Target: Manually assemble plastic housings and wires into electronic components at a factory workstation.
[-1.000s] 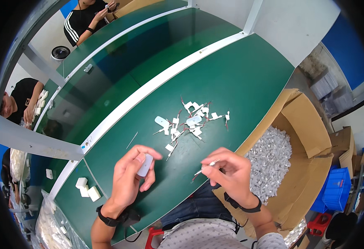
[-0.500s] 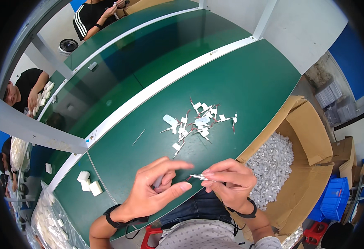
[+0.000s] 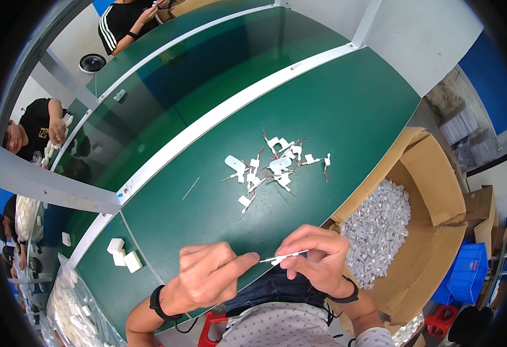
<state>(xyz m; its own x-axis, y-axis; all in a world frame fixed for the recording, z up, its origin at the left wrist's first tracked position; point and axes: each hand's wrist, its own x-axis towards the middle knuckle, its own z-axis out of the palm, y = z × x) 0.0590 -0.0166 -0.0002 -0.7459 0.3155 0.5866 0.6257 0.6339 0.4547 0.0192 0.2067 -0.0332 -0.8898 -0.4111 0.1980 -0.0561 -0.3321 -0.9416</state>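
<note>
Between the thumb and fingers of my right hand (image 3: 317, 254) is a small white plastic part with a thin lead (image 3: 278, 258), held nearly level above the table's front edge. My left hand (image 3: 216, 274) is curled, its fingertips meeting the lead's left end; what lies inside those fingers is hidden. Farther back on the green table (image 3: 207, 211), similar white parts with red and pale leads (image 3: 253, 176) lie in a loose heap. Two light-grey oval pieces rest among them, one at the heap's left (image 3: 234, 163) and one in its middle (image 3: 280, 164).
A cardboard box (image 3: 435, 191) full of small whitish parts (image 3: 377, 228) stands at the right. Several white blocks (image 3: 132, 262) sit at the left, near a plastic bag (image 3: 71, 298) of white pieces. A thin rod (image 3: 191, 188) lies mid-table. Co-workers sit beyond the white rail (image 3: 230, 115).
My left hand has gone from spread fingers to a curl, and its fingertips have come to the part's left end. My right hand still holds the part, now slightly lower.
</note>
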